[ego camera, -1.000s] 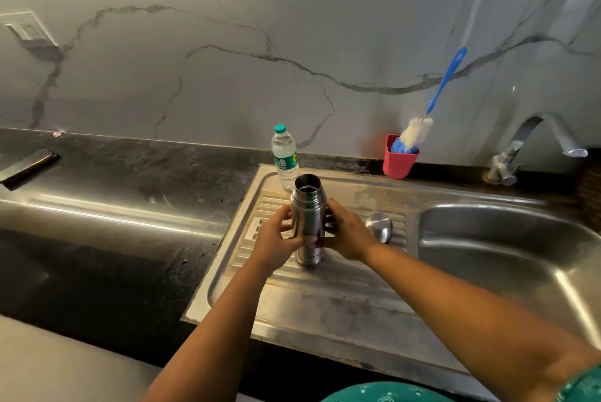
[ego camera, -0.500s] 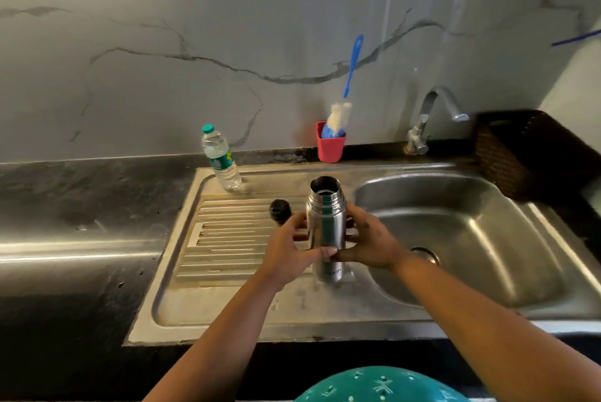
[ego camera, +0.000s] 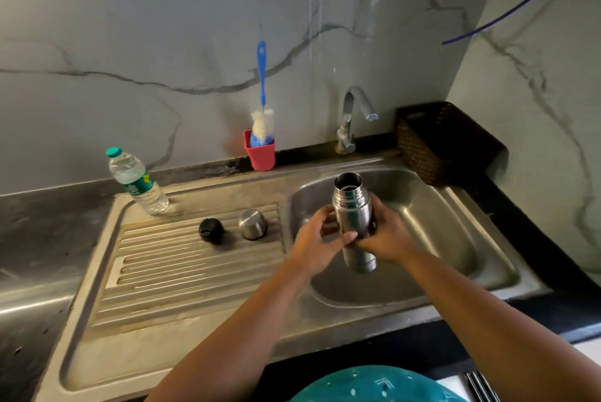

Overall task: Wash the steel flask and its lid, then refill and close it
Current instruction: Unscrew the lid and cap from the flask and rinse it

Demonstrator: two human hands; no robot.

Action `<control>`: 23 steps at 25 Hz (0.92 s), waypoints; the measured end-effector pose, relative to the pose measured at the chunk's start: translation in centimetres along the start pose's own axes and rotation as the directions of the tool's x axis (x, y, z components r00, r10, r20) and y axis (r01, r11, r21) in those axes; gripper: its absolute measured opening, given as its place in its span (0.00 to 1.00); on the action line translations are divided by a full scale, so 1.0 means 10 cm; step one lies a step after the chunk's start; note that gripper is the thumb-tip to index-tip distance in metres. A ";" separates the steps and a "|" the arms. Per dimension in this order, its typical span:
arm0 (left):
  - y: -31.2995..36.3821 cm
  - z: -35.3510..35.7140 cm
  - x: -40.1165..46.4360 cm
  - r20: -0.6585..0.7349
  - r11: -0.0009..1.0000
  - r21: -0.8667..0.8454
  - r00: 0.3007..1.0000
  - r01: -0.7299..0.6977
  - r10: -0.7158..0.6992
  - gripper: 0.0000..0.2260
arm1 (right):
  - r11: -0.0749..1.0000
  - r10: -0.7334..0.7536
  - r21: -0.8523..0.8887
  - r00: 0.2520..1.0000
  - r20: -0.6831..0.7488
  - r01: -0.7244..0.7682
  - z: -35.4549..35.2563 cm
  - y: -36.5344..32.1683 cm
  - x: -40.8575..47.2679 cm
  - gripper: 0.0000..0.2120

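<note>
Steel flask (ego camera: 353,216), open-mouthed, upright over the sink basin (ego camera: 455,239), right of centre. Left hand (ego camera: 317,244) and right hand (ego camera: 385,239) both wrap its mid-body. Rigid, probably slick when wet; mid-body is the right hold. Steel cap (ego camera: 252,224) and black stopper (ego camera: 211,230) sit on the drainboard (ego camera: 162,271), centre-left.

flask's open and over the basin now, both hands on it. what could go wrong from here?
1. The steel flask hangs over the sink basin, held by the left hand and right hand; once wet it may slip and drop.
2. The black stopper and steel cap sit loose on the ribbed drainboard; an elbow could knock them away.
</note>
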State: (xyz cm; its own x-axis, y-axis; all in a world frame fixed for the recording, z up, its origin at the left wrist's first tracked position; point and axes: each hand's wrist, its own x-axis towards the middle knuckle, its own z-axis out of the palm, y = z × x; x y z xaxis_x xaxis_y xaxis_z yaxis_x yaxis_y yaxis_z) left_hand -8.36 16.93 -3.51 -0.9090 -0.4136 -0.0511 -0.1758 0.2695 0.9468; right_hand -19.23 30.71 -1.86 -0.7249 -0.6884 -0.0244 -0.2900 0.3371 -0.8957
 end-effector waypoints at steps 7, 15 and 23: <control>-0.38 0.49 0.14 0.042 0.974 0.129 0.980 0.186 -0.193 0.23 | 0.854 0.038 -0.520 0.994 0.102 0.021 -0.26 0.52 0.34 0.44; -0.69 0.38 0.09 -0.057 0.866 0.421 0.961 0.269 -0.270 0.22 | 0.553 0.254 -0.833 0.953 0.166 -0.002 -0.24 0.83 0.76 0.44; -0.76 0.30 0.00 -0.102 0.775 0.609 0.986 0.167 -0.133 0.21 | 0.472 0.294 -0.882 0.941 0.166 0.008 -0.17 0.84 0.96 0.35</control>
State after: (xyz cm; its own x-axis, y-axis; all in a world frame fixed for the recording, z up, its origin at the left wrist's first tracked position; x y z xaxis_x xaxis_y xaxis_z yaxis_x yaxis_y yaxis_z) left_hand -8.15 17.53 -11.67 -0.8344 -0.5322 -0.1435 -0.5186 0.6696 0.5316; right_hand -29.68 28.02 -8.93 -0.6637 -0.6555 -0.3604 -0.6936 0.7197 -0.0315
